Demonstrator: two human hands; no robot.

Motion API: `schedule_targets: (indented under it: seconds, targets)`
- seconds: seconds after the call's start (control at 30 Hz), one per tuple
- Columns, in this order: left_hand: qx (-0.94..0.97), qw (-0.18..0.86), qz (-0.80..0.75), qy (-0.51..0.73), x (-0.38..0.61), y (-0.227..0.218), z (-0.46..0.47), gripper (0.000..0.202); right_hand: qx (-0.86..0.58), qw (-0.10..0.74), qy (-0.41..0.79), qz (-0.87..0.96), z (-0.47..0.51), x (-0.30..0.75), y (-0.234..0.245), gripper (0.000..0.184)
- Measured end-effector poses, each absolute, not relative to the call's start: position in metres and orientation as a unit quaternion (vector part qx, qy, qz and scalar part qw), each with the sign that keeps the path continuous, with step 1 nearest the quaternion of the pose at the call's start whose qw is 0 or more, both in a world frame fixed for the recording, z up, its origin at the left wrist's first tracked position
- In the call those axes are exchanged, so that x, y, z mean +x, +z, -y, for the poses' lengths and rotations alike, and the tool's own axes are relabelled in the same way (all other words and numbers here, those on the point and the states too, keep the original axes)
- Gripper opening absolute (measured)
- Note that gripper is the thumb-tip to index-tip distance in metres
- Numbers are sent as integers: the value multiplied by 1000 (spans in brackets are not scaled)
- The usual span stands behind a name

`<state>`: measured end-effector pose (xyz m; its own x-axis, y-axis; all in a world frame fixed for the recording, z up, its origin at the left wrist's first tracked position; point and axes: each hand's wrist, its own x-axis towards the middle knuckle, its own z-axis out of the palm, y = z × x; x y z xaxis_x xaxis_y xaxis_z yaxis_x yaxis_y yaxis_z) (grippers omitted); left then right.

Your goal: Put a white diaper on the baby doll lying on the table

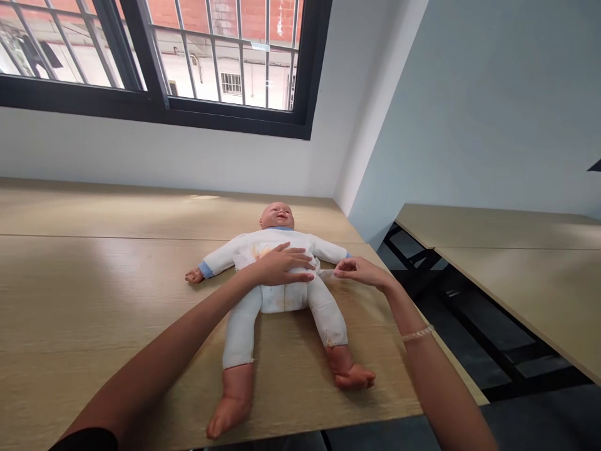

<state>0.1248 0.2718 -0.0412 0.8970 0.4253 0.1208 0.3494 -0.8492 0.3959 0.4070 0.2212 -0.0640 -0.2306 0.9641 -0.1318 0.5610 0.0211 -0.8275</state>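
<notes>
A baby doll (277, 282) lies on its back on a light wood table (107, 300), head to the far side, in a white garment (282, 250) with blue cuffs and a stained front. My left hand (282, 264) rests flat on the doll's belly with its fingers spread. My right hand (359, 272) is beside the doll's waist, with finger and thumb pinching a white fabric tab (326, 274) at the garment's side. A beaded bracelet (417, 334) circles my right wrist.
The table's right edge (408, 351) runs close to my right arm. Beyond it stands a second wood table (507, 263) on a black metal frame, with a dark floor below. A wall and a barred window (154, 56) rise behind the far edge.
</notes>
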Motion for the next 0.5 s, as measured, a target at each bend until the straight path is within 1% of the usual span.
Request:
schedule_targets:
  seconds: [0.13, 0.2, 0.27, 0.33, 0.4, 0.5]
  targets:
    - [956, 180, -207, 106, 126, -43, -271, 42, -556, 302, 464, 619, -220, 409, -61, 46]
    - [957, 174, -209, 103, 126, -43, -271, 40, -557, 318, 442, 627, -222, 408, -63, 45]
    - [959, 167, -206, 102, 127, -43, -271, 40, -572, 325, 345, 670, -225, 407, -67, 38]
    - [961, 162, -202, 101, 127, -43, -271, 39, -581, 324, 196, 720, -228, 404, -69, 27]
    - [962, 160, -199, 100, 127, -43, -271, 39, -568, 317, 71, 756, -231, 402, -70, 22]
    - [962, 158, -198, 98, 128, -43, -271, 40, -538, 314, -14, 782, -232, 400, -72, 24]
